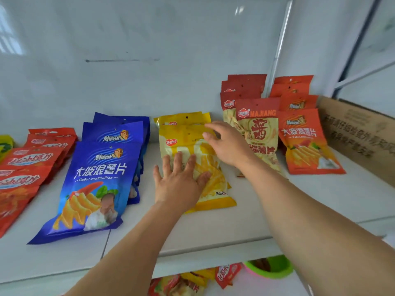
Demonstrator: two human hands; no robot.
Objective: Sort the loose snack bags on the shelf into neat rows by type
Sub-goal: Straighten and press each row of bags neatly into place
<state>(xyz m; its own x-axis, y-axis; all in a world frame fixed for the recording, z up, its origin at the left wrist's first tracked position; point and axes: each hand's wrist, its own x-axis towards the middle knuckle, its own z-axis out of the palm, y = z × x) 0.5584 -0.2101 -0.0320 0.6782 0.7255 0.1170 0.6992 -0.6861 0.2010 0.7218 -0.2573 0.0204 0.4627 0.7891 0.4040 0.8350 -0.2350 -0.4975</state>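
Note:
Snack bags lie in rows on a white shelf (235, 227). In the middle is a short row of yellow bags (181, 137). My left hand (179, 182) lies flat with spread fingers on the front yellow bag. My right hand (226, 144) hovers over the upper right part of the same bag, fingers relaxed and holding nothing. Blue bags (100, 180) form a row to the left. Red bags (27, 167) fill the far left. To the right stand red-and-cream bags (258, 129) and orange bags (303, 142).
A cardboard box (359, 135) stands at the shelf's right end. A white wall closes the back. On the shelf below are loose snack bags (192, 280) and a green bowl (275, 268). A green-yellow bag (5, 146) peeks in at the far left.

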